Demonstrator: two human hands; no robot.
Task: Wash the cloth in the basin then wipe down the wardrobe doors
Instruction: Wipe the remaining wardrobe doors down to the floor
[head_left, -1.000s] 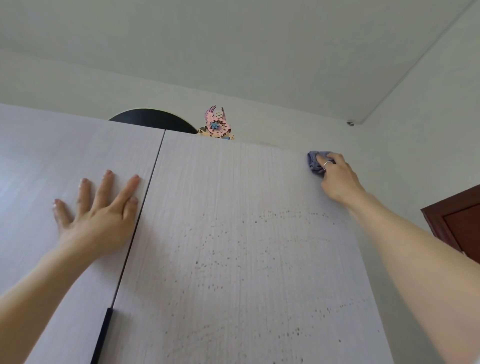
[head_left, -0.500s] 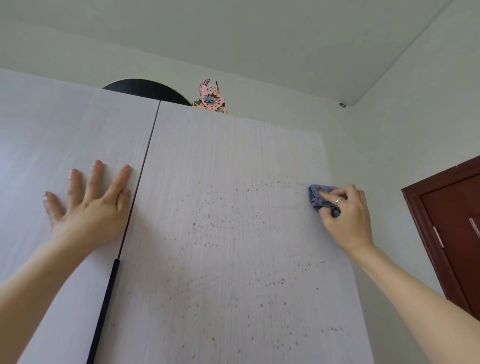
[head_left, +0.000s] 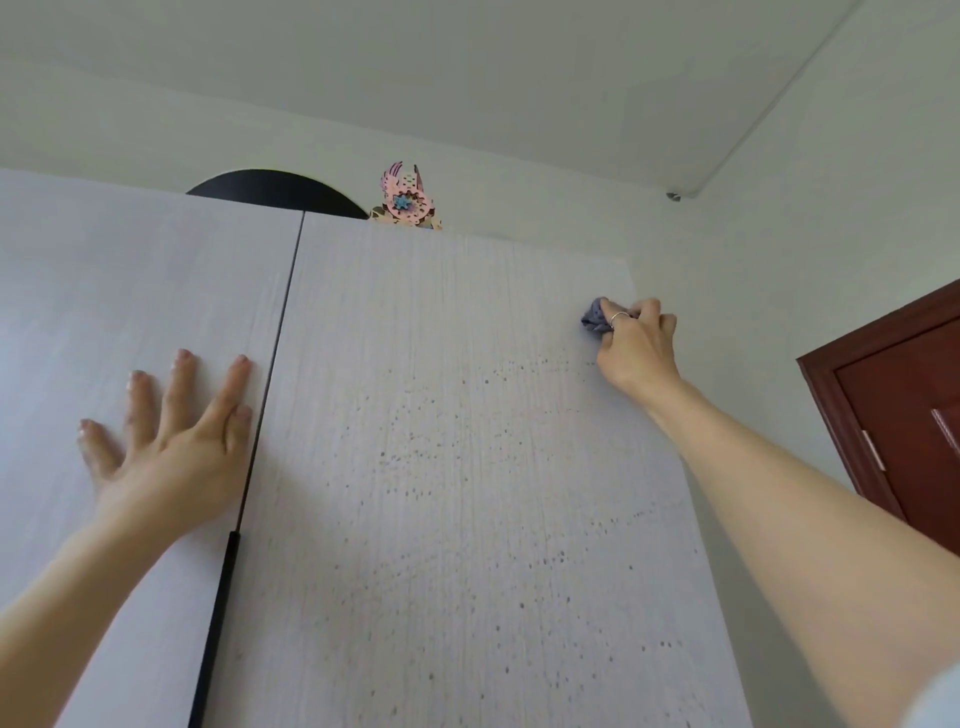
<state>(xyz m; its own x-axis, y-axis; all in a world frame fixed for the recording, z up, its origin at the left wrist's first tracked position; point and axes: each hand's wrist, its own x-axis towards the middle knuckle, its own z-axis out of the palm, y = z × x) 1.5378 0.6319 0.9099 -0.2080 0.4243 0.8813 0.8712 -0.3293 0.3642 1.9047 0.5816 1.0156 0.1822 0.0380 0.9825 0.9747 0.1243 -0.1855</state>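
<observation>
Against the pale wardrobe doors (head_left: 441, 415), the right hand (head_left: 636, 348) presses a bunched blue cloth (head_left: 595, 316) near the upper right edge; the left hand (head_left: 171, 441) lies flat, fingers spread, holding nothing.

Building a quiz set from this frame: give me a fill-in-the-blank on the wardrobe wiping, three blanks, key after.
1. The right hand presses a bunched ____ cloth against the right wardrobe door.
2. The left hand lies ____ on the left wardrobe door, fingers spread.
3. A black ____ runs down the seam between the doors.

Missing words: blue; flat; handle
</observation>
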